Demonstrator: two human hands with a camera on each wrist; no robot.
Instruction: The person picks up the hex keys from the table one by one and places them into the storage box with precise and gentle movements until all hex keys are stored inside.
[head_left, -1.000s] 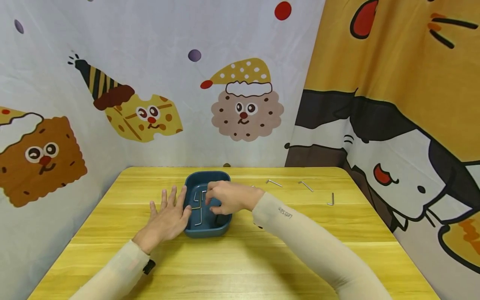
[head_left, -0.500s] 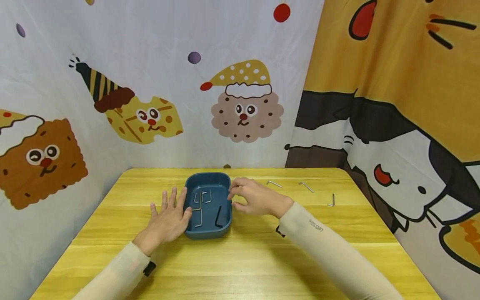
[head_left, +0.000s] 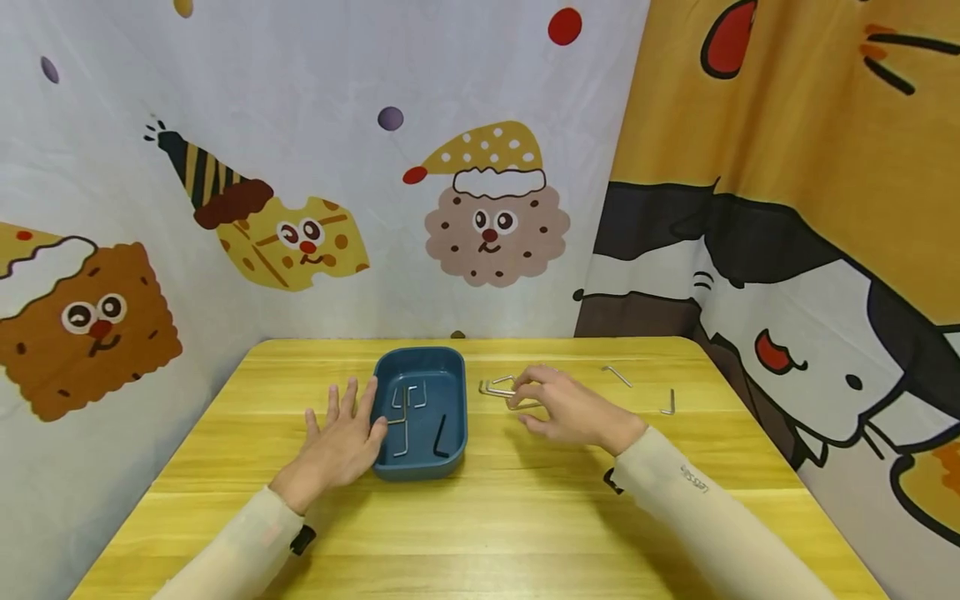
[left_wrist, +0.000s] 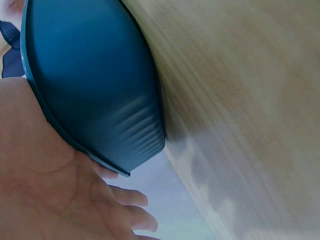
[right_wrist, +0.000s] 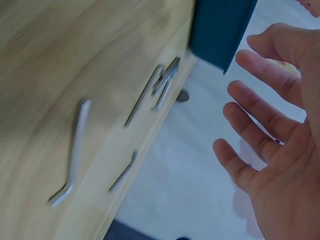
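The right hand hovers over a small cluster of hex keys lying on the table just right of the blue tray; its fingers are spread and relaxed, holding nothing, as the right wrist view confirms. The left hand lies flat on the table with straight fingers, its thumb side touching the tray's left wall. Risk 1: the keys in the cluster overlap one another, so a pinch on one is likely to drag or lift a neighbour, which may then drop and slide across the smooth wood. Risk 2: the keys are thin and lie flat, so fingertips may slip off without getting under the steel. Risk 3: the tray is light and shallow; should the left hand ease off, a knock from the right hand could shift it or jolt the contents. Two further keys, one near the far edge and one toward the right edge, lie well apart from the cluster and require a longer reach. Contents of the tray: several silver hex keys in the left and middle part, some touching or crossing, and one black hex key at the right, apart from the silver ones.
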